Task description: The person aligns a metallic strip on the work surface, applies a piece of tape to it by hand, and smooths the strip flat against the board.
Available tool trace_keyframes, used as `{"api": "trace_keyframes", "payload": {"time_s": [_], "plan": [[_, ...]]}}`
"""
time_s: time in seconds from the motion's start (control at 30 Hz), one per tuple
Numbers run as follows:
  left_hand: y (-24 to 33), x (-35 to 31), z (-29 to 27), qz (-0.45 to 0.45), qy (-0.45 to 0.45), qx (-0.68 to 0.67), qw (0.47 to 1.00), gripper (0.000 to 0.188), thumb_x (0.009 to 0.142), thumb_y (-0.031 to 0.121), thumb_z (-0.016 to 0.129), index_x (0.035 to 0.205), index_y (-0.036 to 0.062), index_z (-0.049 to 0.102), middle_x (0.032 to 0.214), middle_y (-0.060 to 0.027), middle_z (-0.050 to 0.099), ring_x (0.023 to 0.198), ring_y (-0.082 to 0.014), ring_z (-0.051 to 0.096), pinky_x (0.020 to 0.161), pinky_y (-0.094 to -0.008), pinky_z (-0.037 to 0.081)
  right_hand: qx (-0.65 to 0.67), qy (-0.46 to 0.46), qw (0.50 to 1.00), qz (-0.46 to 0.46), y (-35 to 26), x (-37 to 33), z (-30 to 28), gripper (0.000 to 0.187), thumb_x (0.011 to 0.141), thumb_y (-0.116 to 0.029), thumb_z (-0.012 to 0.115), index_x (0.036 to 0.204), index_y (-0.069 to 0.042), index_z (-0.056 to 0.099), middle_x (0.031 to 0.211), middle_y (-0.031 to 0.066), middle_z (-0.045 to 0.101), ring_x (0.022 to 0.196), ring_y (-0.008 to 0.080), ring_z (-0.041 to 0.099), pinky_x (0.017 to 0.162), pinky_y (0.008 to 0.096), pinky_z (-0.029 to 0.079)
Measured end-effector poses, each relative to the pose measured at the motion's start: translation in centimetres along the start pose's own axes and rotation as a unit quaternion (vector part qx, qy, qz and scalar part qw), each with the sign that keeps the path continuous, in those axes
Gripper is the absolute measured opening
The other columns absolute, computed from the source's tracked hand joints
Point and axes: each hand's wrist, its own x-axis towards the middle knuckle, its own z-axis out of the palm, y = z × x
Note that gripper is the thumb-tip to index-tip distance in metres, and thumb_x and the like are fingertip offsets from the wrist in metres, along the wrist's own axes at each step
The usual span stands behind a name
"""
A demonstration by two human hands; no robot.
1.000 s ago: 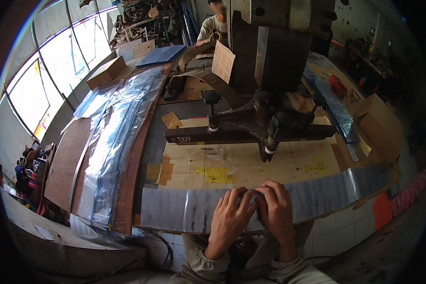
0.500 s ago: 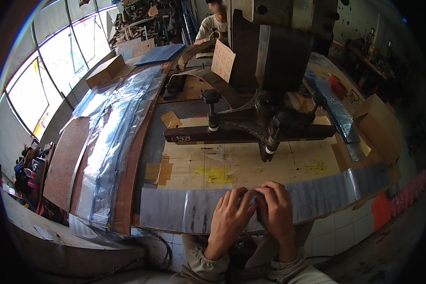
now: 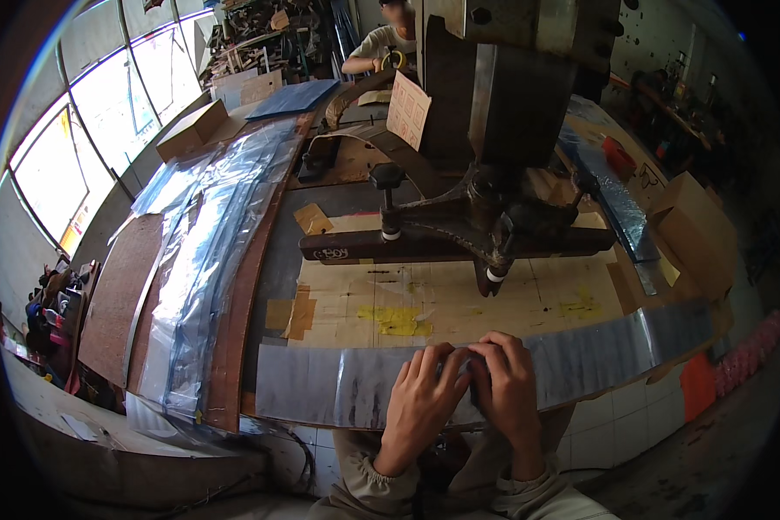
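My left hand (image 3: pixel 423 397) and my right hand (image 3: pixel 504 386) are side by side over the grey film-covered strip (image 3: pixel 308 381) along the near edge of the table. Both are closed, with fingers curled and fingertips almost meeting. Whatever they pinch between them is hidden by the fingers. Just beyond the strip lies a pale board (image 3: pixel 494 316) with yellow patches and brown tape. Above that board stands a dark metal press head (image 3: pixel 485 204) with bolted arms and a long dark bar (image 3: pixel 451 247) beneath it.
Blue clear-plastic sheets (image 3: pixel 225 234) cover brown boards on the left. An open cardboard box (image 3: pixel 692 227) and a red object (image 3: pixel 617 158) sit on the right. Behind the press, a person (image 3: pixel 388 48) holds a yellow ring-shaped item. A card (image 3: pixel 408 111) leans against the machine.
The person at the back has moved an arm outward to the left. My hands stay in nearly the same place and pose.
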Motion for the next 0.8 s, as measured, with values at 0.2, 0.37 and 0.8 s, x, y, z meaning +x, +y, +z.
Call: {"api": "trace_keyframes", "payload": {"time_s": [0.2, 0.37, 0.8], "plan": [[0.01, -0.04, 0.06, -0.004, 0.006, -0.013, 1.000, 0.032, 0.077, 0.010, 0.065, 0.108, 0.0076, 0.056, 0.100, -0.0089, 0.054, 0.086, -0.0268, 0.056, 0.075, -0.0358, 0.046, -0.002, 0.002, 1.000, 0.000, -0.01, -0.01, 0.10, 0.024, 0.078, -0.004, 0.064, 0.102, -0.004, 0.059, 0.106, 0.0094, 0.053, 0.097, 0.0281, 0.055, 0.083, 0.0394, 0.043], [-0.02, 0.03, -0.10, -0.007, 0.000, -0.011, 1.000, 0.033, 0.077, 0.007, 0.063, 0.109, 0.0078, 0.056, 0.099, -0.0088, 0.054, 0.086, -0.0269, 0.056, 0.074, -0.0360, 0.046, -0.002, 0.003, 1.000, -0.003, -0.06, 0.09, 0.10, 0.024, 0.078, -0.004, 0.064, 0.102, -0.004, 0.059, 0.105, 0.0093, 0.053, 0.096, 0.0280, 0.055, 0.083, 0.0395, 0.043], [0.00, -0.11, -0.17, 0.006, -0.004, 0.002, 1.000, 0.034, 0.078, 0.008, 0.059, 0.111, 0.0091, 0.054, 0.101, -0.0057, 0.053, 0.088, -0.0223, 0.055, 0.073, -0.0338, 0.044, 0.004, 0.009, 1.000, -0.005, -0.30, 0.11, -0.23, 0.024, 0.076, -0.005, 0.065, 0.100, -0.004, 0.059, 0.104, 0.0099, 0.054, 0.096, 0.0289, 0.055, 0.081, 0.0394, 0.043]]}}
